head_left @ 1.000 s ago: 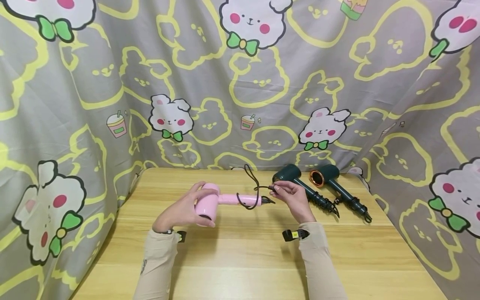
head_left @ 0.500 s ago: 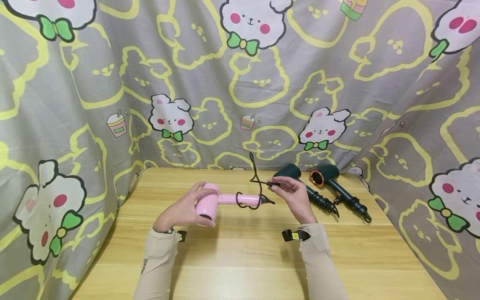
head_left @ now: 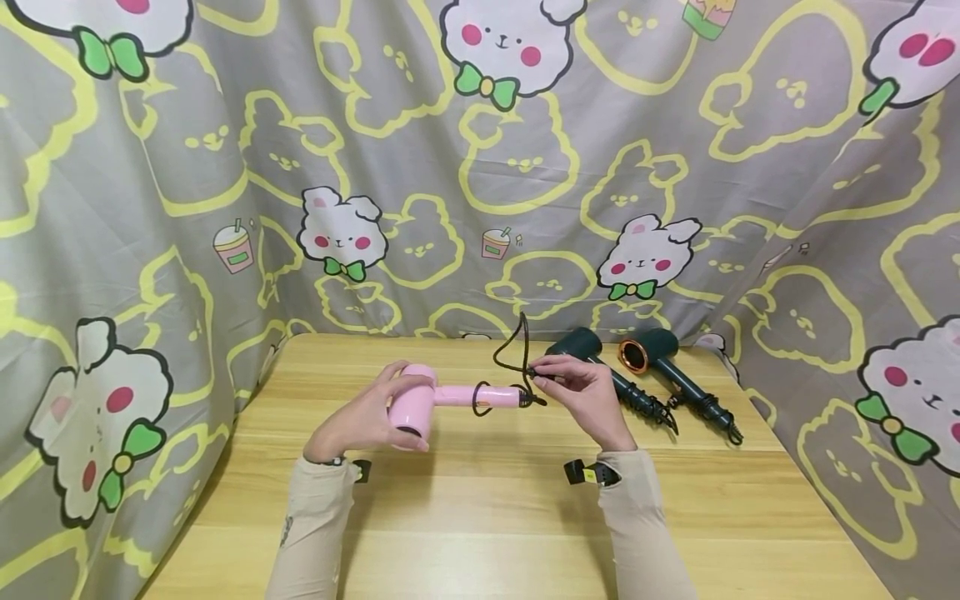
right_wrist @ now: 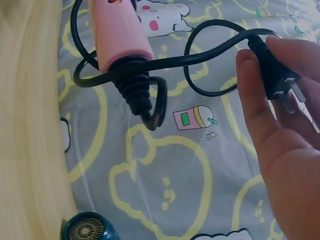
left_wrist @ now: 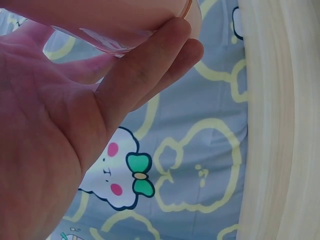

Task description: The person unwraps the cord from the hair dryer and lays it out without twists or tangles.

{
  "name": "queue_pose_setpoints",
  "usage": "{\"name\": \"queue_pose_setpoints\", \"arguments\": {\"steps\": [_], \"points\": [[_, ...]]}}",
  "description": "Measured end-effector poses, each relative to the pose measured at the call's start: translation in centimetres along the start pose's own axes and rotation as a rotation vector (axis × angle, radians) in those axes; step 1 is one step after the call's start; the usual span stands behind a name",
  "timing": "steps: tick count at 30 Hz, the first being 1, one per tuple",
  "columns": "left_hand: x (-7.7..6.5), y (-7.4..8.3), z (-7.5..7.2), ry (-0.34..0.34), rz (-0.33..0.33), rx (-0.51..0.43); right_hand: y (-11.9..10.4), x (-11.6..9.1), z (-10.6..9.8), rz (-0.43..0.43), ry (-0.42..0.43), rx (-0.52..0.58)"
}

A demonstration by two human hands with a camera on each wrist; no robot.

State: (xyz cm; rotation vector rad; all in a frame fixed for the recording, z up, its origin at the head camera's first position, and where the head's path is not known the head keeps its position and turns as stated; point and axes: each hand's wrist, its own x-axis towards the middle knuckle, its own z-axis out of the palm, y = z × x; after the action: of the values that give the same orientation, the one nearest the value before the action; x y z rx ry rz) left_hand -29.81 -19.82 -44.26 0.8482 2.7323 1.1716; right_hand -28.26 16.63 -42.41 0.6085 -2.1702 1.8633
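Observation:
A pink hair dryer is held above the table, its handle pointing right. My left hand grips it round the head; in the left wrist view the fingers curl against the glossy pink shell. My right hand pinches the black two-pin plug between thumb and fingers, beyond the handle's end. The black power cord loops round the pink handle and rises in a slack loop between handle and plug. At the handle's end shows the ribbed cord sleeve.
Two dark green hair dryers lie at the back right of the wooden table: one dryer partly behind my right hand, the other dryer with a copper-coloured rim. Their cords are wound round their handles. A patterned curtain encloses the table's back and sides.
My right hand has moved slightly left with the plug, toward the handle's end. The cord's loose loop has shifted and changed shape. The pink dryer and left hand have stayed almost still.

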Motion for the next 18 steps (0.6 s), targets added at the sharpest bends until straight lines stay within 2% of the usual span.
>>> {"name": "queue_pose_setpoints", "arguments": {"steps": [9, 12, 18], "points": [[-0.1, 0.0, 0.0, 0.0, -0.014, -0.016, -1.1, -0.3, 0.6, -0.121, -0.123, -0.016], [-0.1, 0.0, 0.0, 0.004, -0.02, -0.013, -1.5, -0.4, 0.8, -0.125, -0.169, -0.03], [-0.2, -0.2, -0.1, 0.007, -0.035, 0.003, -2.0, -0.7, 1.0, -0.1, -0.237, -0.129]]}}
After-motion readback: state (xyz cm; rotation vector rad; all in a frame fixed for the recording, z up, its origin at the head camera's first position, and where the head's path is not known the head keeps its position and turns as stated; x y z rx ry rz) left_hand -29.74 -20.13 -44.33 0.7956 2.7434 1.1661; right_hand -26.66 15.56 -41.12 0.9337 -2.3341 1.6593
